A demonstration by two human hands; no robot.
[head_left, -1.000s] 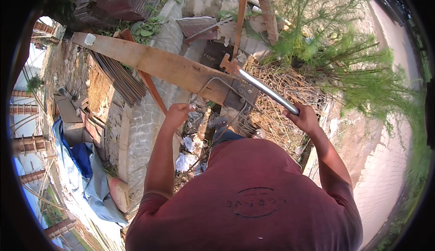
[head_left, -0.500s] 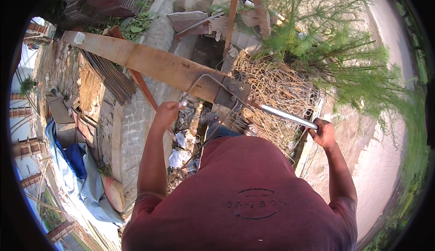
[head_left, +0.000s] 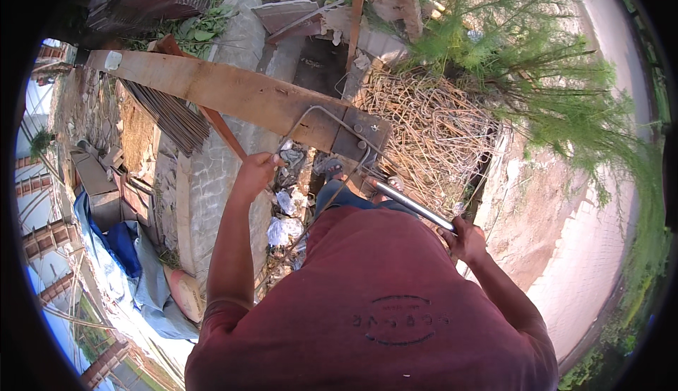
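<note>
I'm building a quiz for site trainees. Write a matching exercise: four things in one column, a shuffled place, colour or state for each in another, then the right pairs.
Column one:
1. Left hand
2. Right hand
3. Rod pile
4. Tarp

Column two:
A. Bluish, toward the picture's left edge
B. Gripping the silver tube
C. Lying to the right of the long plank
D. Holding the bent rod

Pairs: 1-D, 2-B, 3-C, 4-A
</note>
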